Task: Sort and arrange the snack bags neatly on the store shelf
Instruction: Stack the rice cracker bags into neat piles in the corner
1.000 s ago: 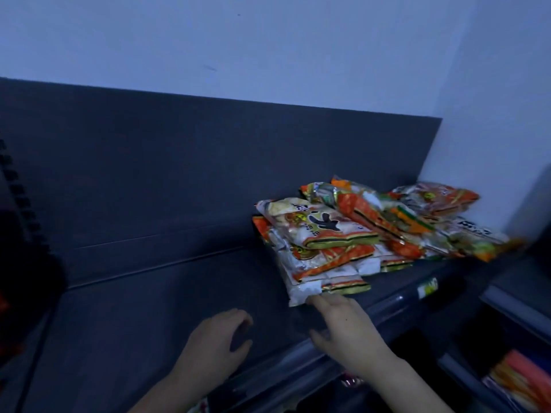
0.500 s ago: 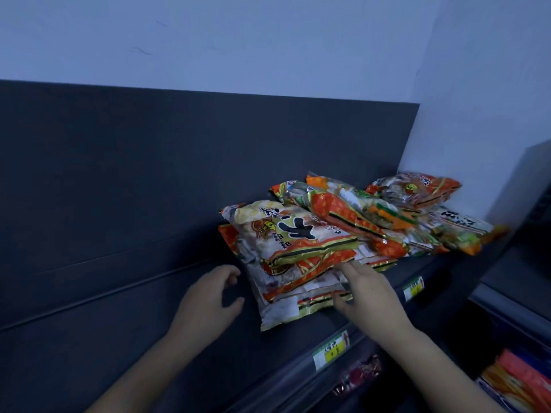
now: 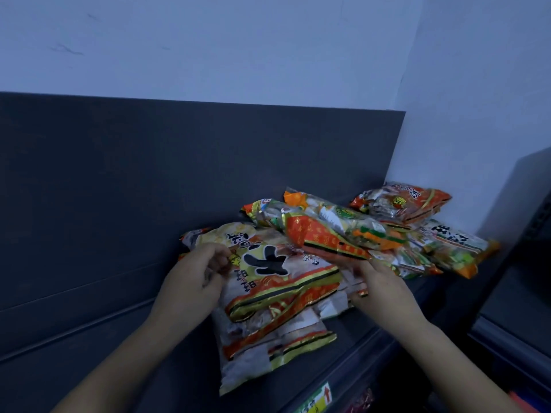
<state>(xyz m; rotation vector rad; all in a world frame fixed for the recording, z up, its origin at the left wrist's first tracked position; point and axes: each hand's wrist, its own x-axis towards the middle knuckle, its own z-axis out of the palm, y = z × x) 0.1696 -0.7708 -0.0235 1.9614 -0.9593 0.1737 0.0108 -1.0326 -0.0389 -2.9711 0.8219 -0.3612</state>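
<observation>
On the dark shelf (image 3: pixel 89 338), the left hand (image 3: pixel 193 281) sits at the left edge of the front stack (image 3: pixel 277 308), its fingers curled in and pinching the rim of the top bag (image 3: pixel 268 263), the one with the bold black character. The front stack lies flat but fanned, with the lower bags poking out toward the shelf lip. At the stack's right edge the right hand (image 3: pixel 378 290) curls its fingers round the side of the bags, with the thumb tucked under an orange-banded bag (image 3: pixel 328 236) that slants across the stack's far right corner. Further right of the stack, more loose bags (image 3: pixel 456 245) lie jumbled against the wall. The step in hand looks like squaring this stack. Next, both hands should press inward together and line up the edges, then free the slanting bag.
</observation>
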